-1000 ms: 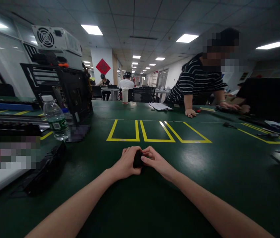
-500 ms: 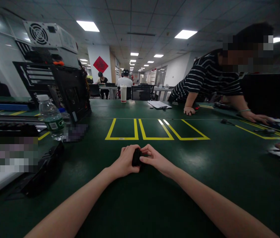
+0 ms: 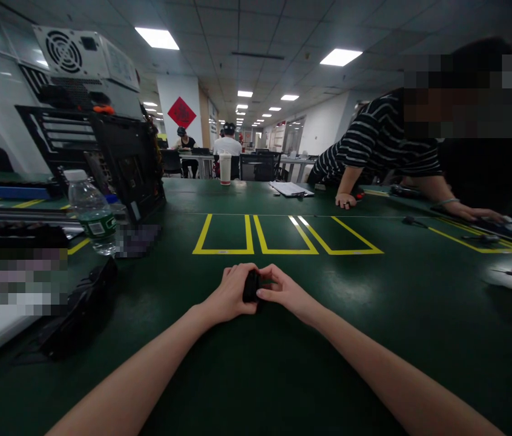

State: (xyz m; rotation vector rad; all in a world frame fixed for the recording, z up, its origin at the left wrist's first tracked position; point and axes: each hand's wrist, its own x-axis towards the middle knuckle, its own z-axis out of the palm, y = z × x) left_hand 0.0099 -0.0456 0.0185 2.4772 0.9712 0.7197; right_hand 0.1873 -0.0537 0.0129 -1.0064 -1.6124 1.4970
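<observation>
A small black object [image 3: 251, 287] sits between my hands, close above or on the green table [image 3: 256, 375]; its exact kind does not show. Wrapped around its left side is my left hand [image 3: 232, 292], closed on it. From the right, my right hand [image 3: 283, 292] touches the object with thumb and fingertips, its fingers bent in a loose pinch. Yellow tape outlines [image 3: 224, 252] lie on the table just beyond both hands.
Left of me stand a water bottle [image 3: 92, 212], a black computer frame [image 3: 129, 169] with a power supply on top, and a black strap-like item [image 3: 78, 309]. Farther off are a white cup [image 3: 224, 168] and a clipboard [image 3: 291, 189]. A person in a striped shirt [image 3: 383, 133] leans over the right side.
My hands keep almost the same hold on the black object. The view has shifted slightly. At the far right, another person's hand has moved, with a thin item now showing at its fingers.
</observation>
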